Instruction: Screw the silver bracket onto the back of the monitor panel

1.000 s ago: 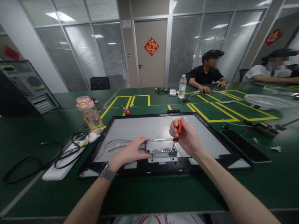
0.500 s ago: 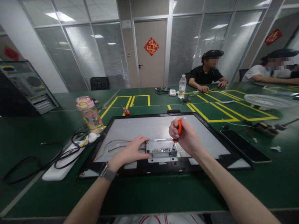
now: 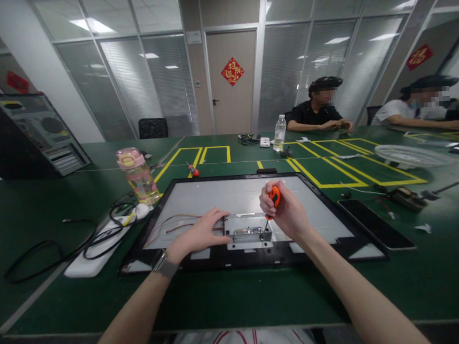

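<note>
A flat screen panel [image 3: 203,194] with a black frame lies on the table, its pale grey back facing up. On its near middle sits a metal bracket box [image 3: 252,244] with connector ports along its near side. My left hand [image 3: 201,233] spreads its fingers at the box's left end, fingertips and thumb touching its edge. My right hand [image 3: 290,212] is closed around the orange and black handle of a screwdriver [image 3: 275,194]. The shaft slants down to the right part of the box; what its tip meets is too small to tell. Thin wires [image 3: 178,224] run leftward from the box.
Left of the panel are a power strip [image 3: 96,251], a black cable [image 3: 48,250] and a pink drink bottle [image 3: 138,176]. To the right lies a phone [image 3: 377,225]. A red-handled tool [image 3: 193,170] and water bottle [image 3: 279,133] stand beyond. Two people sit far right.
My right hand and the screwdriver handle have turned very slightly; my left hand stays put. Across the table, one person's hands have drawn together.
</note>
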The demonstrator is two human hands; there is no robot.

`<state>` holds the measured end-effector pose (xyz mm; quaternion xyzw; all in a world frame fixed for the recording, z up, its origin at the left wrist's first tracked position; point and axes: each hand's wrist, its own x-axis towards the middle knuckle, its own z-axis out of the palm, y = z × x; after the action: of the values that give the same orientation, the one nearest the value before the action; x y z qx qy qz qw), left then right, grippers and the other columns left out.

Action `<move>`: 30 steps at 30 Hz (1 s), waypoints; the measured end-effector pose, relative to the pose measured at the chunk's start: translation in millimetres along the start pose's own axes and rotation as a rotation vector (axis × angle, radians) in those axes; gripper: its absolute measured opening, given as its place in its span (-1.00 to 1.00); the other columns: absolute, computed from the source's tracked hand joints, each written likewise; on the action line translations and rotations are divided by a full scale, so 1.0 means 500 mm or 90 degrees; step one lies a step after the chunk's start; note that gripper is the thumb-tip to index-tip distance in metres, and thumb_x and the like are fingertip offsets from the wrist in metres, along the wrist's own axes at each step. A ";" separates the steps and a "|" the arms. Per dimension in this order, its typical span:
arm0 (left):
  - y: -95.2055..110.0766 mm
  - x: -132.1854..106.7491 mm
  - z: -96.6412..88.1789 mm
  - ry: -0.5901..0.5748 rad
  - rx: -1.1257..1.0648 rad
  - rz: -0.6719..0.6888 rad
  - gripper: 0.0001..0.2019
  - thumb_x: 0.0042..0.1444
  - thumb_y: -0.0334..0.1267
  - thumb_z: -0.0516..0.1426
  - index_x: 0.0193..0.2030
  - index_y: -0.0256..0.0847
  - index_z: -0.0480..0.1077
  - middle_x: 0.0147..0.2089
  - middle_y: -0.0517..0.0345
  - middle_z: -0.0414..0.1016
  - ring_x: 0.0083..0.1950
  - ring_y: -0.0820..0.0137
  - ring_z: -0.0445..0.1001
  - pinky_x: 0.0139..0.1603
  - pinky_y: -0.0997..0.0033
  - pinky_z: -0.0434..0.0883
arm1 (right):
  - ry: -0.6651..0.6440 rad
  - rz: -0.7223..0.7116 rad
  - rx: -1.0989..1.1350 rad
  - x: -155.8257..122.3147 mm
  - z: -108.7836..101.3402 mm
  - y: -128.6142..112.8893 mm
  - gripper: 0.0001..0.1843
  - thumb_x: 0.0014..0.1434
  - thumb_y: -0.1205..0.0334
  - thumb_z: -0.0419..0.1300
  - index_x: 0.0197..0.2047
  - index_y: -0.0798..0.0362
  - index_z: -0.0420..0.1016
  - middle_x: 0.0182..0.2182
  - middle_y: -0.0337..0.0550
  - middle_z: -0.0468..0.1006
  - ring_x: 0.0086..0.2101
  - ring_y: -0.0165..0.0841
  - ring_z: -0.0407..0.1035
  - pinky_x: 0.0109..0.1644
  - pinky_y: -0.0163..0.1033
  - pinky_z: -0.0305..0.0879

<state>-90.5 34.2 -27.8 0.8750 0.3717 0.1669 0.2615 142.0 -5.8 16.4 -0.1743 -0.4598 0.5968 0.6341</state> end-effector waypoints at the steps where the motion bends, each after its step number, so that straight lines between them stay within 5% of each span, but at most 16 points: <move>1: 0.000 0.000 0.000 0.000 0.001 0.000 -0.41 0.03 -0.07 0.23 0.20 -0.10 0.22 0.14 0.04 0.28 0.12 0.21 0.32 0.16 0.29 0.25 | -0.001 -0.003 0.002 0.000 0.000 0.001 -0.70 0.21 -0.02 0.13 -0.41 0.02 0.32 -0.64 -0.37 0.19 -0.66 -0.52 -0.03 -0.61 -0.41 -0.10; 30: -0.003 0.000 0.002 0.009 -0.009 0.010 -0.42 0.02 -0.09 0.24 0.19 -0.10 0.23 0.14 0.02 0.28 0.12 0.19 0.32 0.17 0.23 0.26 | 0.022 0.018 -0.025 -0.004 0.004 0.002 -0.58 0.15 -0.13 0.16 -0.50 0.05 0.33 -0.66 -0.34 0.22 -0.67 -0.53 0.01 -0.62 -0.39 -0.10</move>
<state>-90.8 35.0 -29.4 0.8749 0.3652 0.1779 0.2638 140.0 -8.1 15.7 -0.2036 -0.4582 0.5936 0.6295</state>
